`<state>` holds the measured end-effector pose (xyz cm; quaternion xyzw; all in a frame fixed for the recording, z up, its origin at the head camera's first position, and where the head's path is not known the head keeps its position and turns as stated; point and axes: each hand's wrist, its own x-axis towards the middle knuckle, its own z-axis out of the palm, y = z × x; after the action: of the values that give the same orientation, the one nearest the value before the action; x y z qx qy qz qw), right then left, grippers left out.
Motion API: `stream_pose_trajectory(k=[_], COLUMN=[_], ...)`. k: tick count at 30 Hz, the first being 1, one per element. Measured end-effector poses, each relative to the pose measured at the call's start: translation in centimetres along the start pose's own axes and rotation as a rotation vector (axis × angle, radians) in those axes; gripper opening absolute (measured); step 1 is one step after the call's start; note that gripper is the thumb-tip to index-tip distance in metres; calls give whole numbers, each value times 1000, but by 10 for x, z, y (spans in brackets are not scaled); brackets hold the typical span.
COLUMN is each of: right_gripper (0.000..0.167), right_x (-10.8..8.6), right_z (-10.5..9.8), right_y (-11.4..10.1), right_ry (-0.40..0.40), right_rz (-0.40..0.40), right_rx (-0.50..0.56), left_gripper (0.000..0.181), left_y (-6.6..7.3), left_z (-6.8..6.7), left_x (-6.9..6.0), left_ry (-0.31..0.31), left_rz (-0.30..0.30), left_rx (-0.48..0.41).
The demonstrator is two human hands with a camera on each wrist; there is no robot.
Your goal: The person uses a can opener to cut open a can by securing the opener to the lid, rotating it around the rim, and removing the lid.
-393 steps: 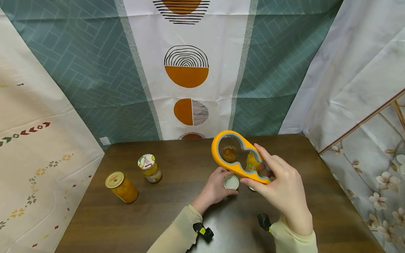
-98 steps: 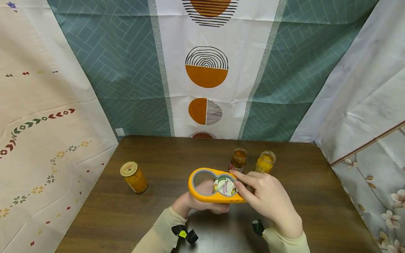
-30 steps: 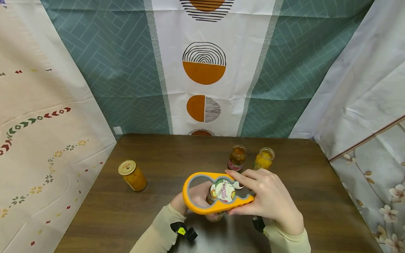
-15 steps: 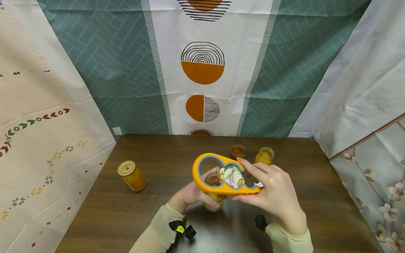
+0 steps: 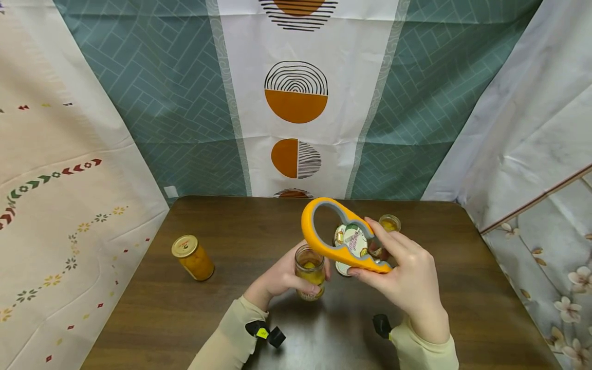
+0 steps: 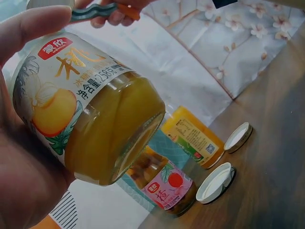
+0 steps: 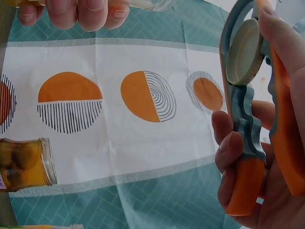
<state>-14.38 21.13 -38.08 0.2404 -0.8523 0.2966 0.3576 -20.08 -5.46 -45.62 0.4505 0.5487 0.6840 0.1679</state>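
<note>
My left hand point(image 5: 279, 280) grips a glass jar of peaches point(image 5: 310, 275) near the table's middle. No lid covers its mouth, and its peach label faces the left wrist view. In my right hand point(image 5: 411, 280) is an orange and grey jar opener point(image 5: 319, 247), held by its two handles up and to the right of the jar. The printed lid point(image 5: 355, 240) sits within the opener's grey inner edge; the right wrist view shows the lid's pale underside point(image 7: 244, 52). Opener and jar are apart.
A capped jar of orange fruit point(image 5: 193, 257) stands at the left. Beyond my right hand are an uncapped yellow jar point(image 6: 193, 136) and an uncapped jar of brown fruit point(image 6: 164, 188). Two loose lids, one nearer point(image 6: 215, 183) and one farther point(image 6: 238, 137), lie beside them.
The peach jar, capped at the table's left earlier, is now uncapped in my left hand. The opener has lifted off it up and rightward, carrying the lid.
</note>
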Motion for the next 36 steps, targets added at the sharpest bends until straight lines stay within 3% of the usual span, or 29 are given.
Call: stream_pose_trajectory(k=[8, 16, 26, 36], right_gripper=[89, 90, 86, 85], right_x=[1, -1, -1, 0], right_z=[-2, -3, -8, -9], right_y=[2, 5, 6, 7], right_ry=[92, 113, 119, 98], right_rz=[42, 47, 99, 100], right_rx=[58, 59, 79, 86], left_gripper=[49, 48, 50, 54], left_y=[-4, -4, -10, -15], left_z=[-2, -3, -12, -22], left_x=[0, 1, 0, 2], left_ry=[68, 158, 322, 536], left_rz=[7, -8, -51, -170], left_rx=[56, 97, 177, 162])
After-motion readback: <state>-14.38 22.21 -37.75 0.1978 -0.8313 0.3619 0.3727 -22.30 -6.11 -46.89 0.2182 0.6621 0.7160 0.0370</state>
